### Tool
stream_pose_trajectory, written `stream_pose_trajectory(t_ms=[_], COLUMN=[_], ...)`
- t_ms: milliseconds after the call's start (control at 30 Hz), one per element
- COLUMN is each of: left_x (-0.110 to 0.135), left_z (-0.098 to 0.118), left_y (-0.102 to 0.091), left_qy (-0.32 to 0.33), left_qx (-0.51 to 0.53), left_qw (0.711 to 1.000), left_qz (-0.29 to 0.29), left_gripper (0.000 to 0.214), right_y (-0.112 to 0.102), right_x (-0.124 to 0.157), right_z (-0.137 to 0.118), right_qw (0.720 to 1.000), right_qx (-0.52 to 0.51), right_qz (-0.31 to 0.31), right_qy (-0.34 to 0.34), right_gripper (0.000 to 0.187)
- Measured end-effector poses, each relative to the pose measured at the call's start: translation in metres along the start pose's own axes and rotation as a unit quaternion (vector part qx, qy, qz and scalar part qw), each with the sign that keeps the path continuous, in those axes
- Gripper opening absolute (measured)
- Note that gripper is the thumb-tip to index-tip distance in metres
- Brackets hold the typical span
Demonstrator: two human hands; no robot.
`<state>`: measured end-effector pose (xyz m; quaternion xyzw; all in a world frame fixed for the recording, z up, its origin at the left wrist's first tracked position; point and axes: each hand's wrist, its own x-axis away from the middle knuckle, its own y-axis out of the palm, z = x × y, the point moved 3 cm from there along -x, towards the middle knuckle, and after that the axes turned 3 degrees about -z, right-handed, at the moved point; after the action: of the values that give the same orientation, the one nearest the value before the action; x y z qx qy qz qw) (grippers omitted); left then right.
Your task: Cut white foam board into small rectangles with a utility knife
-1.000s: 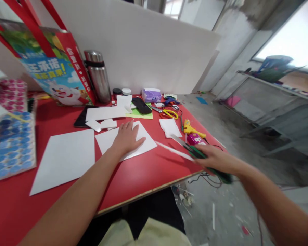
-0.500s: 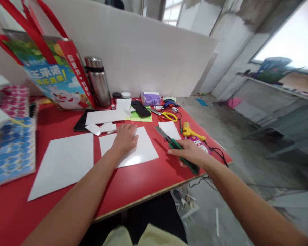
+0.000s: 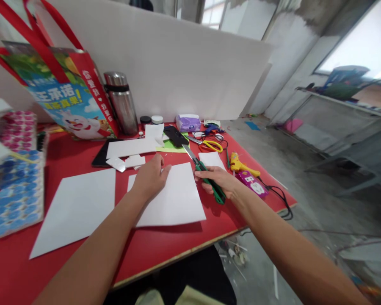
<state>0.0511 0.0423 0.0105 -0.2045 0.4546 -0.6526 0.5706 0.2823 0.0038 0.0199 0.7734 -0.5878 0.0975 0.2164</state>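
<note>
Right hand [image 3: 220,180] grip clasps a green knife [image 3: 219,195]; left hand [image 3: 151,177], grip unclear, touches white sheet [image 3: 179,195] near worktop [image 3: 165,245] front edge; back-edge bag [image 3: 71,99] reads "王承诺".

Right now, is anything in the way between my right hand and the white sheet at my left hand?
No, nothing visible stands between your right hand, holding the green cutter, and the white sheet at your left hand. The small white piece lies on the far side of the right hand, not between them.
</note>
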Motion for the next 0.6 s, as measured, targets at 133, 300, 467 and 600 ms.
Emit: stream_pose_trajectory(t_ms=[133,300,467,600], left_x=[0.006,0.006,0.006,-0.001], left_z=[0.001,-0.012,-0.015,-0.028], left_y=[-0.042,-0.067,-0.064,-0.065], left_qy=[-0.028,0.009,0.012,-0.027], left_qx=[0.007,0.050,0.106,0.309], left_qw=[0.984,0.966,0.959,0.916], left_qz=[0.176,0.254,0.262,0.255], left_gripper=[0.022,0.027,0.036,0.046], right_y=[0.016,0.052,0.077,0.072], right_x=[-0.012,-0.032,-0.050,-0.065], right_z=[-0.015,-0.032,-0.045,-0.043], right_qw=[0.997,0.984,0.978,0.968], right_qx=[-0.021,-0.058,-0.110,-0.184], right_qz=[-0.050,-0.133,-0.124,-0.062], right_qy=[-0.055,-0.100,-0.127,-0.159], right_gripper=[0.040,0.049,0.043,0.039])
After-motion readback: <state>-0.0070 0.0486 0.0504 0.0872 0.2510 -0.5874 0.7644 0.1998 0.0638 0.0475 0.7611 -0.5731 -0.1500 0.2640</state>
